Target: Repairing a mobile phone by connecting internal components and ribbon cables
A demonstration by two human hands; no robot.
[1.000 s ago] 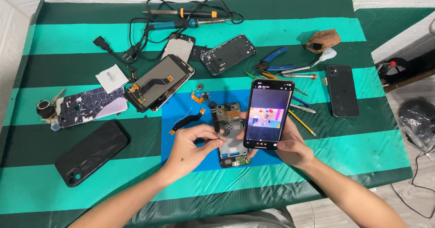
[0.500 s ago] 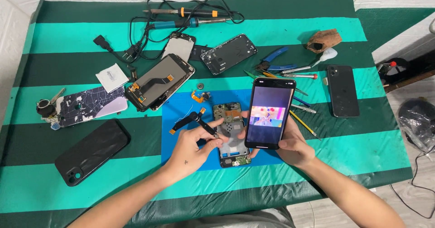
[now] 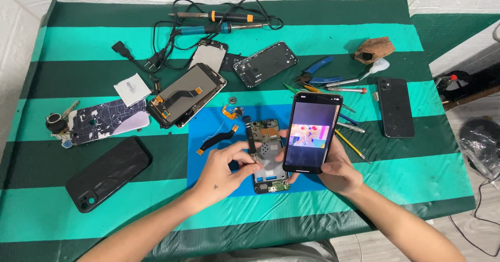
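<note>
Left hand (image 3: 225,164) is pinching a thin black tool (image 3: 250,136) over the opened grey phone frame (image 3: 269,155) on the blue mat (image 3: 208,160). Right hand (image 3: 333,163) is gripping a lit black smartphone (image 3: 312,132). Light, steady tool pressure seems wise.

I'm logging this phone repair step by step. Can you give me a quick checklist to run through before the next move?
1. Left hand grips the thin black part: ok.
2. Right hand holds the lit phone upright: ok.
3. Opened phone frame lies on the blue mat: ok.
4. Flex cable apart from the hands: ok.
5. Part seated in frame: cannot tell.
</note>
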